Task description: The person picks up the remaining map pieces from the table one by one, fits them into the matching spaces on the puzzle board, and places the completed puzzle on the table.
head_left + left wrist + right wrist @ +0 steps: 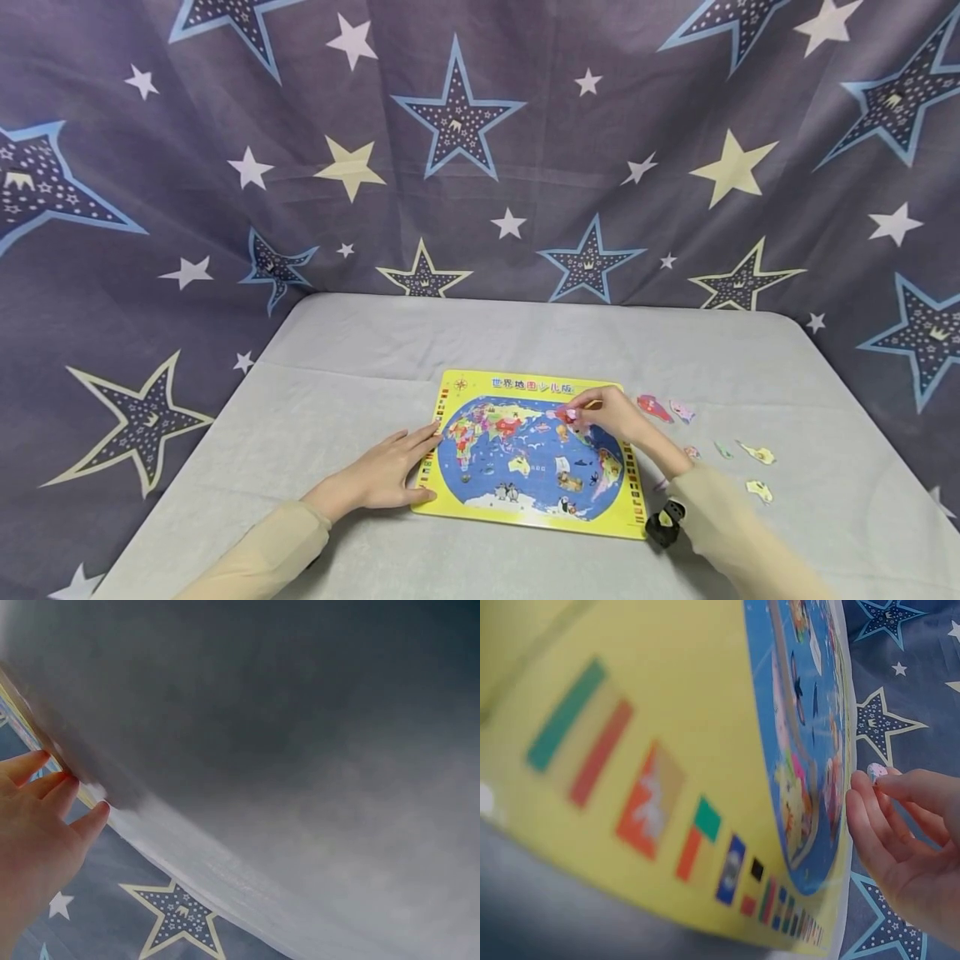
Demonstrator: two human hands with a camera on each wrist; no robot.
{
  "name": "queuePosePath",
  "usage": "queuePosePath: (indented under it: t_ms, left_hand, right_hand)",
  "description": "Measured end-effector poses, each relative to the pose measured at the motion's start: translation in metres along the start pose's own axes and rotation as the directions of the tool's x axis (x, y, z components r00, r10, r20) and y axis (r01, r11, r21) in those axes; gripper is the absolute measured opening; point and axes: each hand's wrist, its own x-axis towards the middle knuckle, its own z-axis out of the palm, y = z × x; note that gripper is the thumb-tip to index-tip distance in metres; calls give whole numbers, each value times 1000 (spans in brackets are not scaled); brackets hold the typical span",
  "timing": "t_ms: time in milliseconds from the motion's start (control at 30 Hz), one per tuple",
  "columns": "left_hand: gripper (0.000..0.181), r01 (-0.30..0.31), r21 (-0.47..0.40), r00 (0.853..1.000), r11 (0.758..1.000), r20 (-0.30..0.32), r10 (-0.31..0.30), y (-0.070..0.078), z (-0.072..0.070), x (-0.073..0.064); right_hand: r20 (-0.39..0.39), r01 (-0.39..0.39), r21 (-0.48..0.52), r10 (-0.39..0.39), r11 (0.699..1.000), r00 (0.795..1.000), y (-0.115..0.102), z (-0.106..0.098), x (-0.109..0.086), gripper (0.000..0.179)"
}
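Note:
A yellow-bordered world map puzzle board lies flat on the table, its blue oval filled with colourful land shapes and animals. Along its left edge, my left hand rests with fingers spread and fairly straight; the left wrist view shows those fingertips at the board's rim. Over the upper right of the map, my right hand pinches a small pink puzzle piece between thumb and fingers. Much of that piece is hidden by the fingertips.
Right of the board lie several loose pieces, among them a red piece, a lilac piece and a yellow piece. A black wrist device sits by my right sleeve. Behind the grey-covered table hangs a star-patterned curtain.

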Motion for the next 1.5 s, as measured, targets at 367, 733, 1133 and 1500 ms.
queuePosePath:
  t_ms: [367, 733, 1133, 1500]
  left_hand:
    - [78, 3, 0, 1000, 1000, 1, -3, 0, 1, 0]
    - [79, 4, 1, 1000, 1000, 1, -4, -1, 2, 0]
    - [78, -6, -5, 1000, 1000, -5, 6, 0, 0, -1]
    - [78, -1, -9, 1000, 1000, -12, 1, 0, 1, 0]
  right_hand:
    - [-11, 56, -70, -57, 996, 998, -2, 9, 10, 13]
    - [-12, -17, -17, 17, 1000, 1000, -6, 18, 16, 14]
    - [-55, -32, -77, 28, 997, 998, -4, 25, 19, 12]
    - [-84, 14, -148, -26, 989, 996, -7, 29, 19, 10]
